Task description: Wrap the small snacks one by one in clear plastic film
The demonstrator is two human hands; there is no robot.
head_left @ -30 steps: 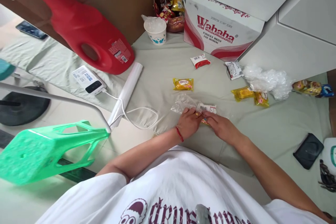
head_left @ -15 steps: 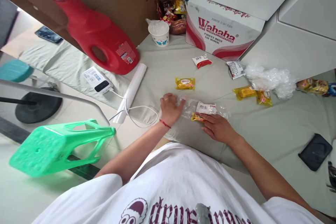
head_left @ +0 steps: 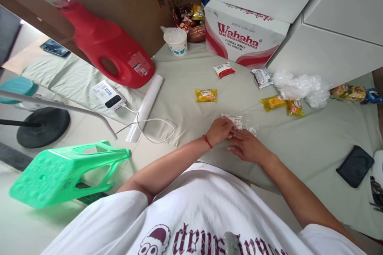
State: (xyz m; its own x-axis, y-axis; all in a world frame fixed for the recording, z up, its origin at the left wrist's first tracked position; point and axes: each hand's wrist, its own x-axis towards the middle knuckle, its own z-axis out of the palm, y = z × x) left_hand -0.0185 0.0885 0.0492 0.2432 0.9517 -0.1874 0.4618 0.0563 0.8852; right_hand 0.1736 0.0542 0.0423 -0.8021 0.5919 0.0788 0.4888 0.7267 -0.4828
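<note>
In the head view my left hand (head_left: 221, 129) is curled closed at the near left side of a clear plastic bag (head_left: 250, 124), gathering its film. Inside the bag lies a white snack packet (head_left: 237, 120), partly covered by my fingers. My right hand (head_left: 249, 146) lies beside it with fingers stretched out and thumb apart, its fingertips against the bag next to my left hand. The yellow packet seen in the bag earlier is hidden under my hands. Beyond them a yellow snack packet (head_left: 206, 95) and a red and white packet (head_left: 224, 70) lie on the cloth.
On the right are a silver packet (head_left: 262, 78), yellow packets (head_left: 273, 103), crumpled clear plastic (head_left: 302, 87) and a black pouch (head_left: 355, 166). A Wahaba-style "Wahaha" carton (head_left: 239, 42), paper cup (head_left: 176, 42) and red jug (head_left: 112, 48) stand behind. A green stool (head_left: 44, 177) is at left.
My left hand has moved right, from the bag's left end to beside my right hand, bunching the film. The yellow packet in the bag is now covered. My right hand stays nearly in place.
</note>
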